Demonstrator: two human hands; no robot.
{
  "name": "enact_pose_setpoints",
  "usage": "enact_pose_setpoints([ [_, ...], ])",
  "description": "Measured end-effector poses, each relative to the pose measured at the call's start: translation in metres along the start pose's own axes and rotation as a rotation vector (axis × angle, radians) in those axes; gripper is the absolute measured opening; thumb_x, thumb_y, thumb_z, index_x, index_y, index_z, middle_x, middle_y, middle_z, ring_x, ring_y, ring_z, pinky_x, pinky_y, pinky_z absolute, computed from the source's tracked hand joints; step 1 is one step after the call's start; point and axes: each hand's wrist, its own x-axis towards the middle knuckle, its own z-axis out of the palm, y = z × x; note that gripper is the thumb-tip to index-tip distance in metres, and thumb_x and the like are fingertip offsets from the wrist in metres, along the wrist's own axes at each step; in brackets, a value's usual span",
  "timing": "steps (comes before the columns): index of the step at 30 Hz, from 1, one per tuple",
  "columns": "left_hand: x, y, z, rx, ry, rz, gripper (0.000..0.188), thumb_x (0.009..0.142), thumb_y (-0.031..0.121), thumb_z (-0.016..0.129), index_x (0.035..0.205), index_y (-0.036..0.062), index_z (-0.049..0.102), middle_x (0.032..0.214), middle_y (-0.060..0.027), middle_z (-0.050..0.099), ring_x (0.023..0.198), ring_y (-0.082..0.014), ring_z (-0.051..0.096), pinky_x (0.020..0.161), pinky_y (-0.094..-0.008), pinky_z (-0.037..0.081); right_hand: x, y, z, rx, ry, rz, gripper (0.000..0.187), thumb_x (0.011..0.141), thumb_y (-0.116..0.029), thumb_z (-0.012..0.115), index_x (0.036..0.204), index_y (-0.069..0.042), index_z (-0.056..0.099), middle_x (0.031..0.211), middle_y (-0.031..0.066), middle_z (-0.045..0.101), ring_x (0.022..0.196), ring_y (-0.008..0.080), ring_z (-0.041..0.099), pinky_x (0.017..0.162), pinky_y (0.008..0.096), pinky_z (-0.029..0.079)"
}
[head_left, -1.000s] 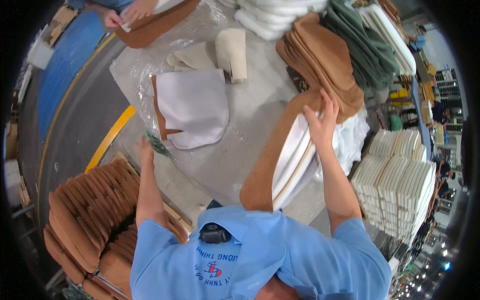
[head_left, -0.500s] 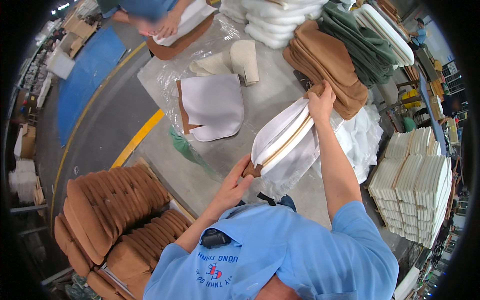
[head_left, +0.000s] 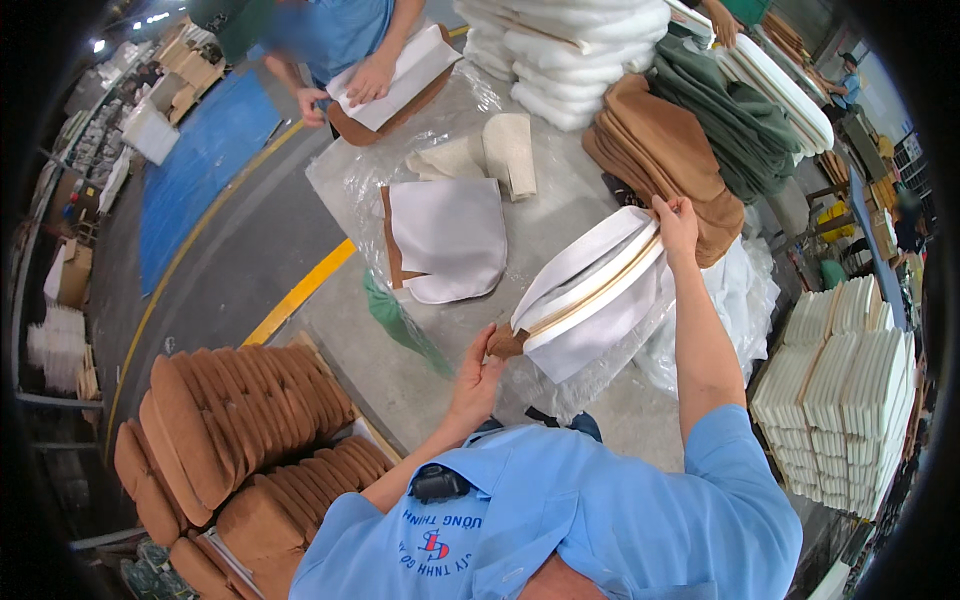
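Two hands share one white fabric cushion cover with a tan foam edge [head_left: 590,295]: your left hand [head_left: 478,372] pinches its near brown corner, your right hand [head_left: 678,222] grips the far end — held taut above the plastic-covered grey worktable [head_left: 420,370]. Beyond the cover sit tan pad stacks [head_left: 665,150]; left of it, brown cushions [head_left: 230,410] line the factory floor.

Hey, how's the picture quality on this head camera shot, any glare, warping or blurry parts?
Head view: strong fisheye warp, with black corners and the yellow floor line bowed; soft glare on the clear plastic sheet; even overhead light, faint shadows; both hands, left hand and right hand, sharp on the white cushion cover; rim detail soft.
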Motion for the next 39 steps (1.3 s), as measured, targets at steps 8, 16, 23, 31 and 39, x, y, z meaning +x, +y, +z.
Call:
enact_pose_setpoints([
  [8,0.104,0.017,-0.039,0.134,0.127,0.163,0.043,0.118,0.031,0.035,0.153,0.0081,0.046,0.142,-0.0117,0.058,0.127,-0.0202,0.056,0.111,-0.0347,0.044,-0.039,0.043,-0.048,0.430,-0.093,0.181,0.039,0.103,-0.037,0.071,0.078,-0.010,0.060,0.071,-0.0054,0.051,0.064,0.0060,0.045,0.056,0.0263,0.034],
  [16,0.193,0.046,-0.023,-0.769,0.062,-0.057,0.048,0.112,0.051,0.049,0.147,0.0191,0.053,0.134,-0.0067,0.062,0.126,-0.0246,0.059,0.110,-0.0401,0.048,-0.152,0.086,-0.085,0.879,-0.148,0.672,0.049,0.096,-0.028,0.066,0.138,-0.004,0.060,0.129,0.0104,0.067,0.116,0.0234,0.065,0.100,0.0377,0.051],
  [23,0.165,0.099,-0.017,-0.503,-0.421,-0.223,0.062,0.103,0.024,0.065,0.160,0.0187,0.042,0.148,-0.0121,0.056,0.131,-0.0262,0.060,0.106,-0.0425,0.053,-0.245,0.115,-0.124,0.815,-0.231,0.746,0.063,0.098,-0.031,0.072,0.152,-0.009,0.050,0.145,0.0087,0.061,0.134,0.0260,0.059,0.113,0.0433,0.047],
  [31,0.120,0.104,-0.029,0.008,-0.097,0.038,0.050,0.114,0.041,0.046,0.140,-0.0005,0.057,0.133,-0.0093,0.064,0.123,-0.0185,0.057,0.111,-0.0333,0.041,-0.252,0.093,-0.119,1.222,0.226,0.593,0.069,0.107,-0.065,0.046,0.137,-0.005,0.062,0.138,0.0100,0.067,0.132,0.0263,0.060,0.113,0.0435,0.046],
  [39,0.105,0.025,-0.051,-0.203,0.407,-0.049,0.047,0.110,0.040,0.046,0.099,0.0019,0.071,0.105,-0.0104,0.072,0.106,-0.0226,0.064,0.103,-0.0377,0.046,-0.304,0.141,-0.101,1.016,-0.197,0.577,0.047,0.106,-0.049,0.058,0.115,-0.005,0.071,0.126,0.0091,0.071,0.118,0.0229,0.066,0.106,0.0380,0.047],
])
